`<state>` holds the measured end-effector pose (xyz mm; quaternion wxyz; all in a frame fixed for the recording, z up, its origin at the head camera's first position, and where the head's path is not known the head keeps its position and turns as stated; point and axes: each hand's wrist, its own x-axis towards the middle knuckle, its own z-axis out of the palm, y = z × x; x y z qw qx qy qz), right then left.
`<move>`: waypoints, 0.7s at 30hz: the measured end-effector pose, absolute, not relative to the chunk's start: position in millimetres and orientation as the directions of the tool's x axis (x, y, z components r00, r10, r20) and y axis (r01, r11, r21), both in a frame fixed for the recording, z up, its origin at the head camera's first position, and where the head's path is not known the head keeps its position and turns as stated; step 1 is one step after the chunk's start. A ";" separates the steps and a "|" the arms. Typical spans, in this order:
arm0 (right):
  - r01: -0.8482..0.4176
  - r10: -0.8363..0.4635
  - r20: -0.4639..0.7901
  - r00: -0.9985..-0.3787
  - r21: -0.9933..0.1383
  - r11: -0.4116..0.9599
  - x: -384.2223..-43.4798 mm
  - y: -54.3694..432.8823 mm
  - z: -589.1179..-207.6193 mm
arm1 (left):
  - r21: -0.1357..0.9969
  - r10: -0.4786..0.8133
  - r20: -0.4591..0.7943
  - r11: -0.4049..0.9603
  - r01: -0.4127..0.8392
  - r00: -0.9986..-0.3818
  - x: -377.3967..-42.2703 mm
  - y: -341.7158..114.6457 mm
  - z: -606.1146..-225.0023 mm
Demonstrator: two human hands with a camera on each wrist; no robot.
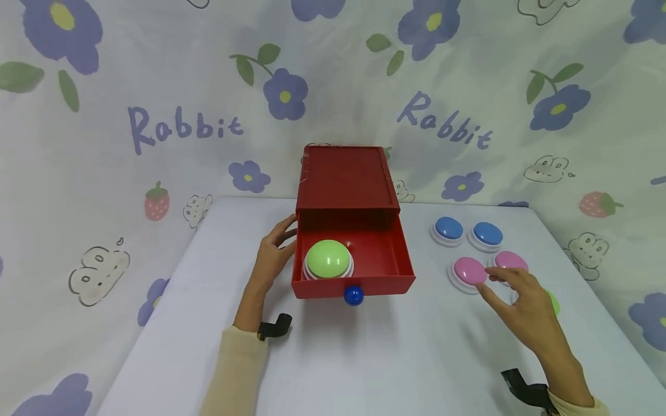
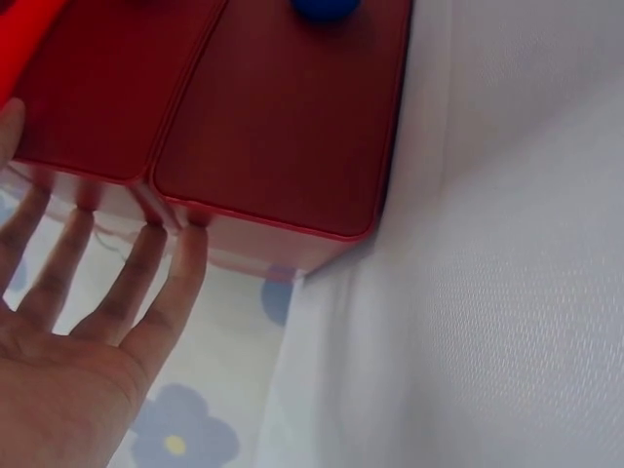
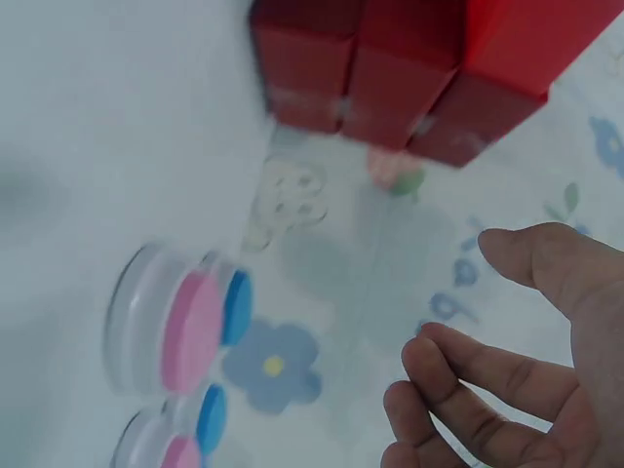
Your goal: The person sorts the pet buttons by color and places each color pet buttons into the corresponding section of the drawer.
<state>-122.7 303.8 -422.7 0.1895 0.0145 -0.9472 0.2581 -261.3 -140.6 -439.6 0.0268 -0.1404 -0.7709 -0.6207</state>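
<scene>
One green button point(image 1: 328, 259) inside red drawer point(image 1: 385, 286)

- Drawer cabinet point(image 1: 347, 178) on table's point(image 1: 390, 364) far middle
- Push button point(image 1: 328, 259) in drawer's point(image 1: 382, 260) left half
- Left hand point(image 1: 273, 254) at cabinet's left
- Far button pair point(image 1: 448, 227) right of cabinet
- Middle button pair point(image 1: 469, 270) before it, beside right hand point(image 1: 528, 309)

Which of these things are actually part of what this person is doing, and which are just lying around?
Seemingly in use:
red box, left hand touching its side
open drawer
lime dome inside it
pink buttons, right hand close by

Apparently idle or background:
blue buttons
green button, mostly hidden
patterned cloth
</scene>
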 end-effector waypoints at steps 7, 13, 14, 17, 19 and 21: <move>-0.004 0.167 0.317 -0.933 -0.474 0.880 -121.3 332.0 -442.5 | 0.951 0.179 0.213 0.188 0.246 -0.960 -261.5 -138.9 -439.1; 0.077 0.217 0.262 -0.940 -0.456 0.886 -121.7 342.4 -453.7 | 0.949 0.173 0.202 0.207 0.236 -0.964 -261.2 -138.3 -439.0; 0.093 0.226 0.252 -0.941 -0.449 0.889 -122.0 344.5 -455.2 | 0.949 0.171 0.200 0.209 0.234 -0.965 -261.3 -138.2 -439.4; 0.153 0.259 0.218 -0.941 -0.411 0.899 -123.1 351.6 -459.0 | 0.950 0.169 0.201 0.208 0.234 -0.965 -261.2 -138.0 -439.9; 0.194 0.285 0.195 -0.939 -0.384 0.903 -123.8 356.6 -461.3 | 0.950 0.167 0.200 0.209 0.233 -0.966 -261.1 -138.0 -439.9; 0.238 0.312 0.160 -0.936 -0.365 0.900 -124.6 361.7 -463.3 | 0.949 0.165 0.203 0.208 0.235 -0.965 -261.1 -138.3 -439.8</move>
